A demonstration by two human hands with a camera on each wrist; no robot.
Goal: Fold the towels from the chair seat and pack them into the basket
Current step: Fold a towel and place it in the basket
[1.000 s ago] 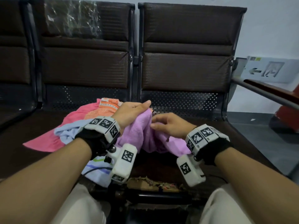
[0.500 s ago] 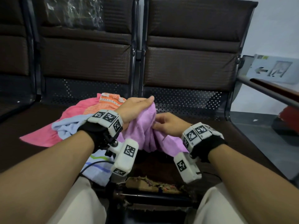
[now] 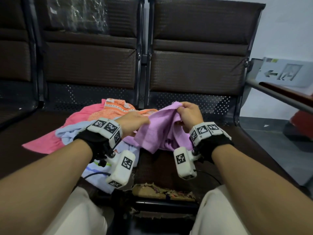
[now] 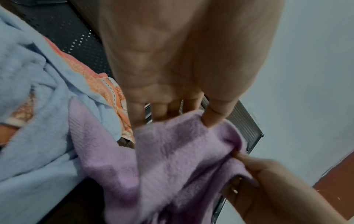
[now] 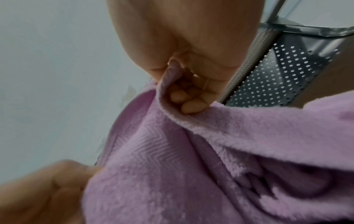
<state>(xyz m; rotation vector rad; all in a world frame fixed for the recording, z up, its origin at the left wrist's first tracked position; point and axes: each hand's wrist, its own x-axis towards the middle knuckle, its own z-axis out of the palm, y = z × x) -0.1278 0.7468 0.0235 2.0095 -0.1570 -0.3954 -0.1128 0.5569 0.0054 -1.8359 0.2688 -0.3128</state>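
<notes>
The right hand (image 3: 190, 114) has gone up since one second ago and pinches the top edge of the purple towel (image 3: 159, 131), its grip closed on the cloth. The left hand (image 3: 133, 122) also holds this towel, now lower. The towel hangs above the chair seat (image 3: 245, 150), beside the other towels (image 3: 71, 131).

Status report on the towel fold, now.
Left hand and right hand both pinch the purple towel, raised off the pile, unfolded. Blue towel, pink towel, orange towel waiting. Basket not in view.
</notes>
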